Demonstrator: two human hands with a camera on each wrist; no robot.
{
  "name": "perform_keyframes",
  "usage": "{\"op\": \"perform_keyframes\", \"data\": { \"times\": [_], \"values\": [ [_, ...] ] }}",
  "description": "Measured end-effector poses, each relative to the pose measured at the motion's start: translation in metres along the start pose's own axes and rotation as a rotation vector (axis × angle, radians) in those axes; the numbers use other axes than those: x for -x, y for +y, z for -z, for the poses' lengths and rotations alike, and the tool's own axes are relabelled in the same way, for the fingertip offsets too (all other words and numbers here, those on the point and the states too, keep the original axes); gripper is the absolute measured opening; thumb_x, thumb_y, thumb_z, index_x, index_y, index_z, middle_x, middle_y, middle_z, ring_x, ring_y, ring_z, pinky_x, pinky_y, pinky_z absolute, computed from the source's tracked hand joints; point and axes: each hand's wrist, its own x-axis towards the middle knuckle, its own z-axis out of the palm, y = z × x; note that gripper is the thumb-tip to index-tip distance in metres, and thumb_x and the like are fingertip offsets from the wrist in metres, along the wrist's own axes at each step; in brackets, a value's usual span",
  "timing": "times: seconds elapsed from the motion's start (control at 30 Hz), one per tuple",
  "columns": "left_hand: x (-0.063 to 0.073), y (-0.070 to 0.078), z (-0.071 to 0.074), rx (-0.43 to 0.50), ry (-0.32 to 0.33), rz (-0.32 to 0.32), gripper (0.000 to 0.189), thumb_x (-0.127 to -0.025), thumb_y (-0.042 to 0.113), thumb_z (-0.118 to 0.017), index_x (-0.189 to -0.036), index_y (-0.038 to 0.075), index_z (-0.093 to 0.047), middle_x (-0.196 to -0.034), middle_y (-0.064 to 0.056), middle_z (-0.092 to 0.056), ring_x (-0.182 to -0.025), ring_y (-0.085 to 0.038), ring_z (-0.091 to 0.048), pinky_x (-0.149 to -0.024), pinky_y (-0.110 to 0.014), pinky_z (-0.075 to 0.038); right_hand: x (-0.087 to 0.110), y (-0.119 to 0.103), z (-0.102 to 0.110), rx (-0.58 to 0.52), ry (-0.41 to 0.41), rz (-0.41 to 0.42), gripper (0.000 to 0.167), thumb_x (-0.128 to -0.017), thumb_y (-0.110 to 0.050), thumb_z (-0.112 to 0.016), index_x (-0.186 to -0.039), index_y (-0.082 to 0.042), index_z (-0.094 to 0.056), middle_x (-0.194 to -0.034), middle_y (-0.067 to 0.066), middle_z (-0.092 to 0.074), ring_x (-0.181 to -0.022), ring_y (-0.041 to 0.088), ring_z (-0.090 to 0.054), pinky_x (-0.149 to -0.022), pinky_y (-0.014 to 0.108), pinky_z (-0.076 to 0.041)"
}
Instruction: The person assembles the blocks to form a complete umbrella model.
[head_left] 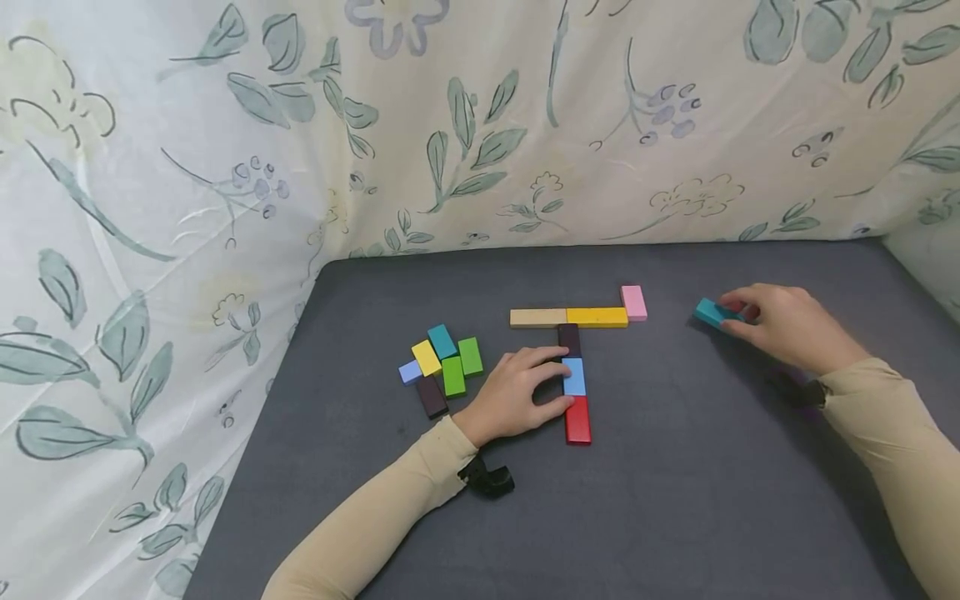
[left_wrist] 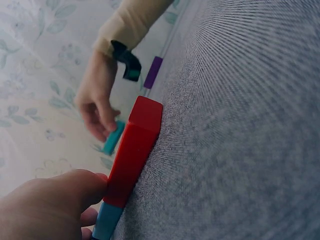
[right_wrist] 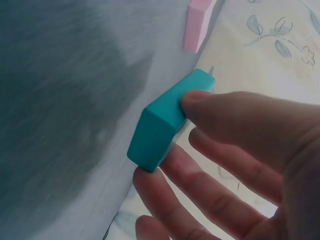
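Observation:
My right hand (head_left: 787, 325) pinches a teal block (head_left: 708, 313) between thumb and fingers, at the right of the table; the right wrist view shows the thumb on one face of the teal block (right_wrist: 170, 115). My left hand (head_left: 517, 390) has its fingers extended to the left side of a column of blocks. In that column a red block (head_left: 578, 421) lies nearest, then a light blue block (head_left: 573, 377), then a dark block (head_left: 569, 337). The left thumb touches the red block (left_wrist: 132, 160) near its joint with the light blue block (left_wrist: 106, 220).
A tan block (head_left: 537, 317) and a yellow block (head_left: 596, 317) form a row beyond the column, with a pink block (head_left: 633, 302) at its right end. Left of my left hand lies a cluster including green blocks (head_left: 453, 377). A purple block (left_wrist: 153, 72) lies near my right wrist.

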Motion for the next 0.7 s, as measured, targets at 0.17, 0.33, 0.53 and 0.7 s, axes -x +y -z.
{"op": "perform_keyframes", "data": {
  "times": [0.17,0.33,0.53,0.7],
  "values": [
    [0.001,0.001,0.000,0.007,0.003,0.003,0.036,-0.097,0.039,-0.073,-0.128,0.021,-0.072,-0.153,0.000,-0.056,-0.133,-0.019,-0.057,-0.105,-0.042,-0.047,-0.026,-0.014,-0.002,-0.052,0.001,0.006,0.044,-0.096,-0.018,-0.075,-0.132,0.006,-0.065,-0.117,0.025,-0.071,-0.098,0.036,-0.068,-0.082,0.057,-0.054],
    [0.002,0.001,-0.002,0.006,0.004,0.003,0.037,-0.097,0.039,-0.073,-0.129,0.020,-0.072,-0.153,0.000,-0.056,-0.135,-0.018,-0.056,-0.106,-0.041,-0.047,-0.048,-0.028,-0.006,-0.091,0.025,0.019,0.045,-0.094,-0.017,-0.076,-0.132,0.005,-0.064,-0.115,0.024,-0.072,-0.097,0.034,-0.067,-0.081,0.054,-0.055],
    [0.002,-0.001,-0.006,-0.024,0.010,-0.002,0.038,-0.097,0.041,-0.072,-0.130,0.022,-0.072,-0.154,0.001,-0.055,-0.135,-0.018,-0.056,-0.104,-0.040,-0.047,-0.071,-0.040,-0.010,-0.134,0.056,0.027,0.047,-0.097,-0.019,-0.073,-0.135,0.006,-0.061,-0.118,0.028,-0.069,-0.100,0.038,-0.066,-0.082,0.056,-0.055],
    [0.001,-0.002,-0.008,-0.040,0.008,-0.001,0.038,-0.098,0.042,-0.071,-0.130,0.022,-0.071,-0.155,0.001,-0.054,-0.136,-0.018,-0.055,-0.106,-0.042,-0.046,-0.088,-0.050,-0.017,-0.153,0.084,0.032,0.045,-0.097,-0.017,-0.072,-0.134,0.006,-0.062,-0.119,0.028,-0.069,-0.101,0.039,-0.066,-0.085,0.057,-0.055]
  ]
}}
